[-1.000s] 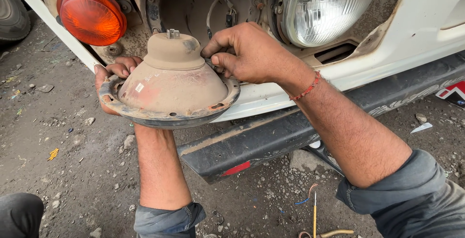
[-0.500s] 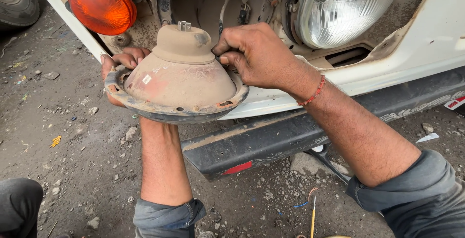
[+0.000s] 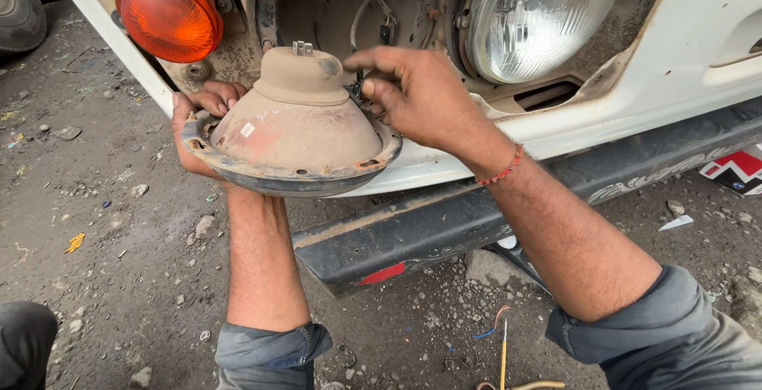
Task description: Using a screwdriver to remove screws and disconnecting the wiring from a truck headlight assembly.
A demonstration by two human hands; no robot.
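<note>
A dusty headlamp housing [image 3: 294, 132] is held rear-up before the vehicle's bumper [image 3: 444, 227], its rim gripped from beneath by the left hand [image 3: 202, 124]. The right hand [image 3: 417, 96] is loosened, fingers pinched at the housing's right edge, apparently on a small clip or wire; this cannot be told for certain. The rim should be kept level and steadily supported while that fitting is worked. Since the earlier frame, the right hand has been lifted off the dome. Beyond, an orange indicator lamp [image 3: 168, 13] and a mounted headlight [image 3: 544, 13] are seen
</note>
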